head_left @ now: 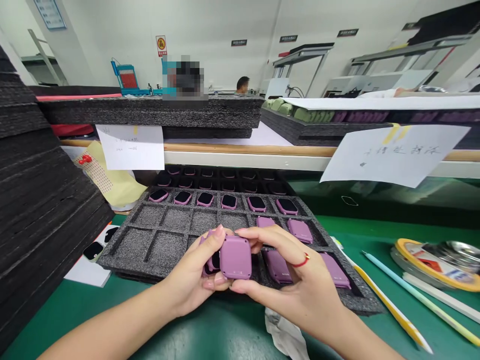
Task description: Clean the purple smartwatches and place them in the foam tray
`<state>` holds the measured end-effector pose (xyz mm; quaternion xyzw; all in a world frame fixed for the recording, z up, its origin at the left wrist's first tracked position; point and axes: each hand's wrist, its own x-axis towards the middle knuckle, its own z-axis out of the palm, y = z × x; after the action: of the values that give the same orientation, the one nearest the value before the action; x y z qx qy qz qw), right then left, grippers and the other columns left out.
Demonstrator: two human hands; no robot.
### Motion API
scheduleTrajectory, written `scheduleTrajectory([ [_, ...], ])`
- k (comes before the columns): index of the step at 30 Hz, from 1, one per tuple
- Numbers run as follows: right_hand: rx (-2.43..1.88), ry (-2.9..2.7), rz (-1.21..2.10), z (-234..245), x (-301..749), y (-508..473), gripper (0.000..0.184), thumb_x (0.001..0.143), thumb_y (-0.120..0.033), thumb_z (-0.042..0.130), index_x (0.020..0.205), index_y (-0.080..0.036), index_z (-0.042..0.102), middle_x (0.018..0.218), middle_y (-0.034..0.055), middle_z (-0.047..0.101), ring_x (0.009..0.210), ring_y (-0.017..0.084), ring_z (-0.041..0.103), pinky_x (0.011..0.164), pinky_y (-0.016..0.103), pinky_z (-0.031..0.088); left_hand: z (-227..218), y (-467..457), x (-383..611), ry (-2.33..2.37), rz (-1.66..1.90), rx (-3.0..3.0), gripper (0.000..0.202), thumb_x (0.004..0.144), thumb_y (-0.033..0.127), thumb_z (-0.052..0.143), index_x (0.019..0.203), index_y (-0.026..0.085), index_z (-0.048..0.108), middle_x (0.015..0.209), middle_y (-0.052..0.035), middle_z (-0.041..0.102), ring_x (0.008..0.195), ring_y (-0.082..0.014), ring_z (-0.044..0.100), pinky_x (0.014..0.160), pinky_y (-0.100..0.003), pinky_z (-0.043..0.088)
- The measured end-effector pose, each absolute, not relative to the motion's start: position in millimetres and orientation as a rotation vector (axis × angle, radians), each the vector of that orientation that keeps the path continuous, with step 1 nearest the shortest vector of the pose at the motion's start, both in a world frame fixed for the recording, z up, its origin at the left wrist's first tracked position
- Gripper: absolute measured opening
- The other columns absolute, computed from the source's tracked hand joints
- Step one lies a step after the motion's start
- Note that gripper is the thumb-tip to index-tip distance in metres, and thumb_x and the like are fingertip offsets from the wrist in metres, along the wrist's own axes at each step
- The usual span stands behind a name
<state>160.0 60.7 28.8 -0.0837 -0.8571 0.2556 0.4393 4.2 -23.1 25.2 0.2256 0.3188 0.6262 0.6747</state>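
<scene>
In front of me is a purple smartwatch body (235,257) without a strap, its plain back towards me and small marks near its lower edge. My right hand (296,265), a red cord on one finger, holds it by top and bottom edges between finger and thumb. My left hand (195,265) is closed around a second purple smartwatch body (213,262), partly hidden, with some dark face showing. Both hands are above a grey foam tray (138,255). Several watches there lie with black faces up, while others near my right hand, such as a purple one (300,230), lie back up.
A green table (123,320) carries a white-and-yellow brush (393,300), a light blue pen (405,285) and tape rolls (442,260) at right. A white cloth (285,335) lies below my right hand. Black foam sheets (37,200) are stacked left; a shelf (240,152) crosses behind. People sit beyond.
</scene>
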Motion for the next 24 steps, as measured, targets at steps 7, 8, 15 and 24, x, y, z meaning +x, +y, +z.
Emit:
scheduleTrajectory([
  [7, -0.155, -2.176, 0.571, 26, 158, 63, 0.051, 0.086, -0.028, 0.08, 0.131, -0.023, 0.055, 0.116, 0.0045, 0.072, 0.098, 0.018, 0.068, 0.095, 0.033, 0.053, 27, -24, 4, 0.768, 1.335, 0.499, 0.055, 0.069, 0.061, 0.085, 0.087, 0.012, 0.069, 0.068, -0.0025, 0.066, 0.038, 0.0004, 0.038, 0.035, -0.012, 0.018],
  [8, -0.147, -2.188, 0.545, 28, 159, 63, 0.051, 0.087, -0.028, 0.079, 0.131, -0.023, 0.055, 0.116, 0.0047, 0.072, 0.1, 0.018, 0.068, 0.095, 0.034, 0.053, 27, -25, 4, 0.77, 1.343, 0.491, 0.055, 0.068, 0.061, 0.085, 0.088, 0.012, 0.069, 0.067, -0.0023, 0.065, 0.038, 0.0001, 0.038, 0.036, -0.012, 0.019],
  [15, -0.527, -2.145, 0.485, 44, 155, 89, 0.024, 0.089, -0.033, 0.066, 0.11, -0.02, 0.067, 0.104, 0.0077, 0.076, 0.087, 0.022, 0.073, 0.08, 0.036, 0.061, 28, -25, 7, 0.716, 1.57, 0.409, 0.031, 0.073, 0.031, 0.086, 0.088, 0.016, 0.063, 0.064, 0.0024, 0.064, 0.04, -0.0011, 0.039, 0.038, -0.012, 0.02],
  [24, -0.577, -2.368, 0.385, 17, 143, 97, 0.039, 0.101, -0.023, 0.045, 0.137, -0.017, 0.058, 0.141, 0.0162, 0.063, 0.132, 0.031, 0.059, 0.112, 0.058, 0.045, 29, -27, 6, 0.741, 1.635, 0.386, 0.029, 0.075, 0.037, 0.082, 0.081, 0.012, 0.068, 0.064, 0.0, 0.065, 0.04, -0.0009, 0.039, 0.038, -0.014, 0.019],
])
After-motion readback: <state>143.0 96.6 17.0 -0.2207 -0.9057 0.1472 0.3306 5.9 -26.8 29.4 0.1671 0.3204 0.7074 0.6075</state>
